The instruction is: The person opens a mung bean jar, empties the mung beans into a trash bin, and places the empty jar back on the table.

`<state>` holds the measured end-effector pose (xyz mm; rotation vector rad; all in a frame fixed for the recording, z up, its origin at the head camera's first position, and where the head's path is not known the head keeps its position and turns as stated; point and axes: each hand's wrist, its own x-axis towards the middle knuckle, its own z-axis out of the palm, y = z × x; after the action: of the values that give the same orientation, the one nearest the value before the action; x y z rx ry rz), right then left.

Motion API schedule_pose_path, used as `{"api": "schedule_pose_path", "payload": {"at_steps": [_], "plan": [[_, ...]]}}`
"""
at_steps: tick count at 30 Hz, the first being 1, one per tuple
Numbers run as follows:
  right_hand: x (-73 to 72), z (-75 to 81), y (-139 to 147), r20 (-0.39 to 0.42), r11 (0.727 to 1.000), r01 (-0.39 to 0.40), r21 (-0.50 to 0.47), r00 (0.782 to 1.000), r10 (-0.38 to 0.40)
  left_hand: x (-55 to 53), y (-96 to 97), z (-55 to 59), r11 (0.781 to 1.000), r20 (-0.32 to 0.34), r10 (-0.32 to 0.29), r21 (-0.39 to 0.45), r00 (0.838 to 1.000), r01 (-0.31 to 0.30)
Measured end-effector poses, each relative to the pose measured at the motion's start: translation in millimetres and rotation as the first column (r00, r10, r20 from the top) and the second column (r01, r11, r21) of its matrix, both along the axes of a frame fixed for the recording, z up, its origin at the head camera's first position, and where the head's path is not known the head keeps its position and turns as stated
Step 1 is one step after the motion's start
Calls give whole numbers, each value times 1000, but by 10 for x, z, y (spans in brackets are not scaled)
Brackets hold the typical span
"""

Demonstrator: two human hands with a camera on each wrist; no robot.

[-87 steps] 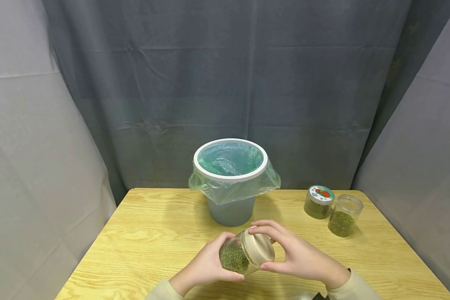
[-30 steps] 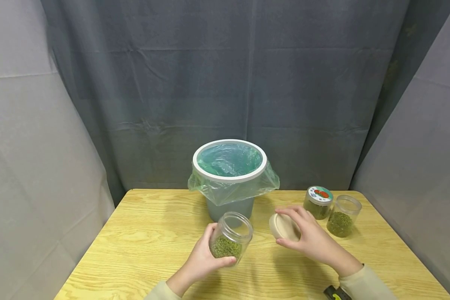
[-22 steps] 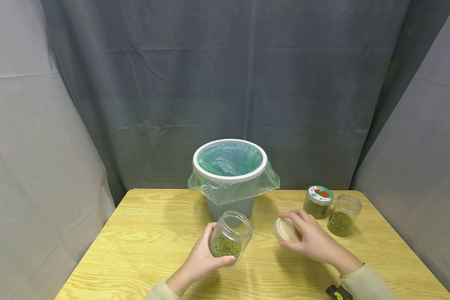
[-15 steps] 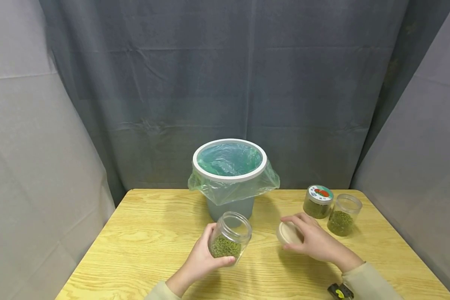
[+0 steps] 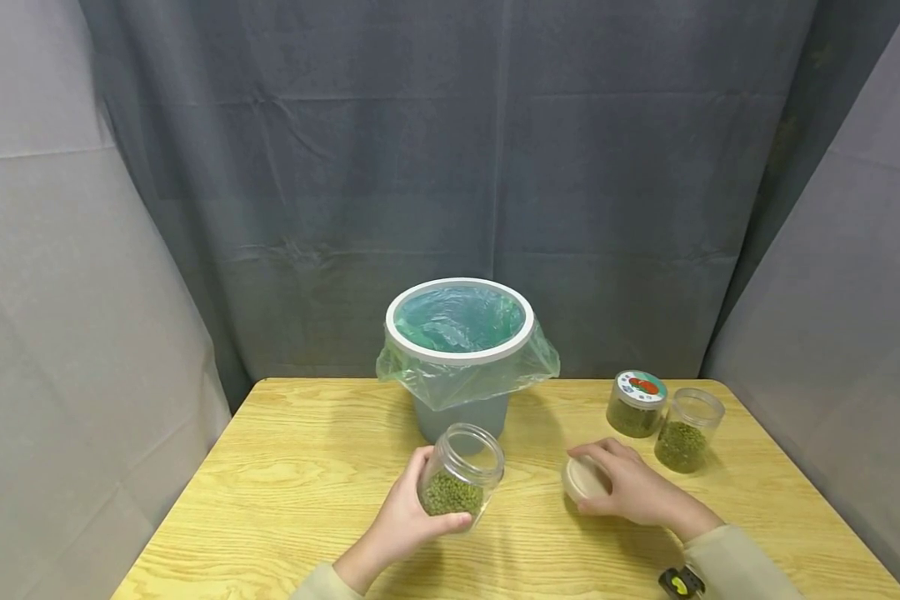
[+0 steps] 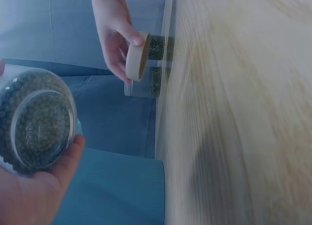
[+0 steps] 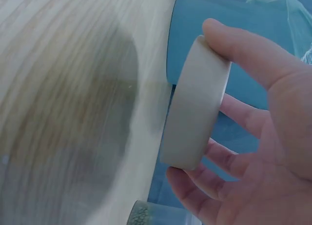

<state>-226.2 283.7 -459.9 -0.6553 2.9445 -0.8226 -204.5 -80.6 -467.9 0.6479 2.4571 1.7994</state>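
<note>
My left hand (image 5: 408, 518) grips a clear jar (image 5: 452, 493), part filled with small green beans, tilted and raised over the table. Its mouth is uncovered, and the left wrist view shows the jar's ribbed round bottom (image 6: 41, 125) with fingers around it. To the right, my right hand (image 5: 633, 490) holds a cream-coloured screw lid (image 5: 583, 481) by the rim. In the right wrist view the lid (image 7: 195, 108) sits between thumb and fingertips, a little above the wood. The palm side of the right hand is hidden in the head view.
A grey bin (image 5: 461, 417) with a white ring (image 5: 461, 358) and green plastic liner stands behind the jar. At the back right are a lidded jar (image 5: 636, 408) with a tomato label and an uncovered jar of green beans (image 5: 682, 442). Grey curtains (image 5: 450, 167) surround the wooden table (image 5: 285, 483).
The lid came off the jar between the first frames. Since then my right hand has carried it right and lower towards the table, while my left hand with the jar has stayed nearly still.
</note>
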Motion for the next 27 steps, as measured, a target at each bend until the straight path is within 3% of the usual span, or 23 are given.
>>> {"api": "schedule_pose_path", "payload": {"at_steps": [16, 27], "plan": [[-12, -143, 121, 108, 1000, 21, 12, 994, -22, 4, 6, -5, 1000, 13, -17, 7, 1000, 17], [-34, -223, 155, 134, 1000, 16, 26, 991, -20, 0, 23, 7, 999, 25, -30, 12, 999, 30]]}}
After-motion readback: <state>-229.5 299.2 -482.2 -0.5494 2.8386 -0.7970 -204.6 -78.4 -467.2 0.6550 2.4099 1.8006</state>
